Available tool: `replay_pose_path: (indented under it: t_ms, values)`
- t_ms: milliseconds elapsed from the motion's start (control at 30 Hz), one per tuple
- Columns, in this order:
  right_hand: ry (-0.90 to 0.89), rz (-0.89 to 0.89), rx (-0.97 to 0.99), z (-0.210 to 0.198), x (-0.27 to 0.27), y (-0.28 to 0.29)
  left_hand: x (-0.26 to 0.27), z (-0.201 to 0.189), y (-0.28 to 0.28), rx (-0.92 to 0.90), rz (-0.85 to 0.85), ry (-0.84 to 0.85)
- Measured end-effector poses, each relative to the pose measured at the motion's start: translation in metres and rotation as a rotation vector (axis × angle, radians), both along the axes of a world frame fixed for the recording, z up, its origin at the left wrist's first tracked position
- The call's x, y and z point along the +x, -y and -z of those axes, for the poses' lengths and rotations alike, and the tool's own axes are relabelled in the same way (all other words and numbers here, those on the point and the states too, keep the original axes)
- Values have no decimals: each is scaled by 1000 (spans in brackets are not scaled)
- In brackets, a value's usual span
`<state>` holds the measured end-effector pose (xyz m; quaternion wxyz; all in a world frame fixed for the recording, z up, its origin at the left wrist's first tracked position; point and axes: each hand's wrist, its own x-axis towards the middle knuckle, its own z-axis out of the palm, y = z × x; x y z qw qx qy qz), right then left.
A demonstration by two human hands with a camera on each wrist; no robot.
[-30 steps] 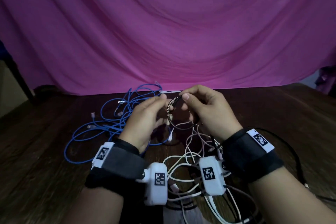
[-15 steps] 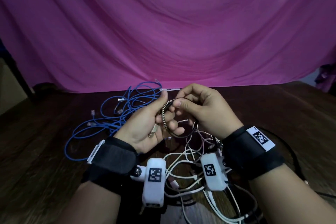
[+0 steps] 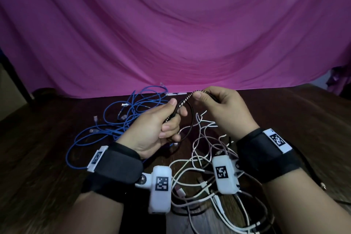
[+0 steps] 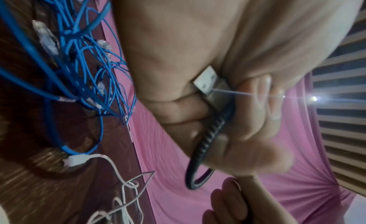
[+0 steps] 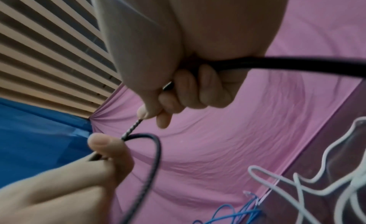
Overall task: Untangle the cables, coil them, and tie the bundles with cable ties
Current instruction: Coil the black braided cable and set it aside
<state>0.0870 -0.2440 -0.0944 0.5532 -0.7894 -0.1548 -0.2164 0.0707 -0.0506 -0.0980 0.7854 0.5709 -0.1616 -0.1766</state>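
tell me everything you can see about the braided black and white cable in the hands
The braided cable is thin, with a black-and-white woven sheath that looks like fabric. It is held up off the wooden table, curled into one small loop between the hands. The left hand grips the loop, with a metal USB plug tucked against its palm. The right hand pinches the patterned stretch between thumb and forefinger, and the rest runs back through its curled fingers. Nothing ties it.
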Motion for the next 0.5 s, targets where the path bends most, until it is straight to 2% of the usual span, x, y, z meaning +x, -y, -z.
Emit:
replay_pose_path:
  t_ms: [333,400,500]
  values:
    - [66,189,212,5,9,7,6,10,4,78,-45,50]
    - [51,193,184,6,8,6,7,8,3,26,-41,36]
    - [-32,165,-14,8,10,8,9,0,-7,-221,-13,-11]
